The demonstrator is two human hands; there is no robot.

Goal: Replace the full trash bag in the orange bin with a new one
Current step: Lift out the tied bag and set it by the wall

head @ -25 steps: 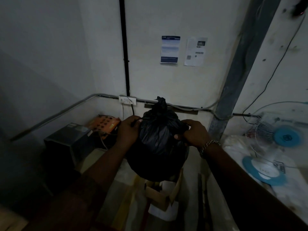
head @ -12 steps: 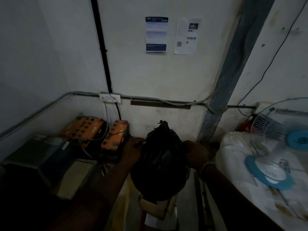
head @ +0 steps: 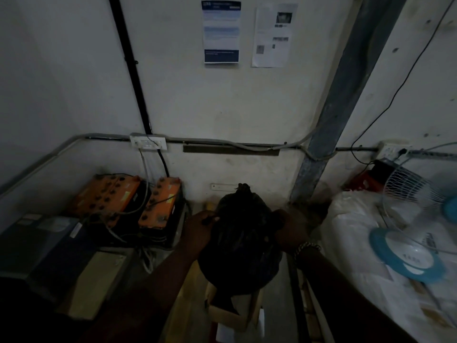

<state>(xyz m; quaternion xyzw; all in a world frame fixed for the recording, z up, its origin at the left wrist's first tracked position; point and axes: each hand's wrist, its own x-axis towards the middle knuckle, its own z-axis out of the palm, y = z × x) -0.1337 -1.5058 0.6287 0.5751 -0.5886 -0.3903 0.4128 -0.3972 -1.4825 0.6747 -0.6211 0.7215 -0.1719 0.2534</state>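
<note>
Left hand (head: 197,230) grip: fingers curled tight into the upper left side of the bag (head: 241,243), pinching plastic. Right hand (head: 290,230) grip: likewise clenched on the upper right side; bracelet (head: 306,247) at the wrist. Bag: black, full, knotted at the top, held between both hands over cardboard (head: 232,315) on the floor. Whether its underside touches the cardboard cannot be told; too dark.

Edges and room: two orange-topped batteries (head: 134,200) with cables sit left of the bag, near but apart. A dark box (head: 37,243) lies further left. To the right, a white-covered heap (head: 371,243) carries a tilted blue-and-white fan (head: 415,233). The open gap is narrow, running between batteries and heap back to the wall (head: 222,100).

Room: dim corner. Pale wall, two paper notices (head: 221,30) high up, black vertical pipe (head: 131,68), conduit and a switch plate (head: 148,142) at mid height, slanted grey steel post (head: 343,90) right of centre.
</note>
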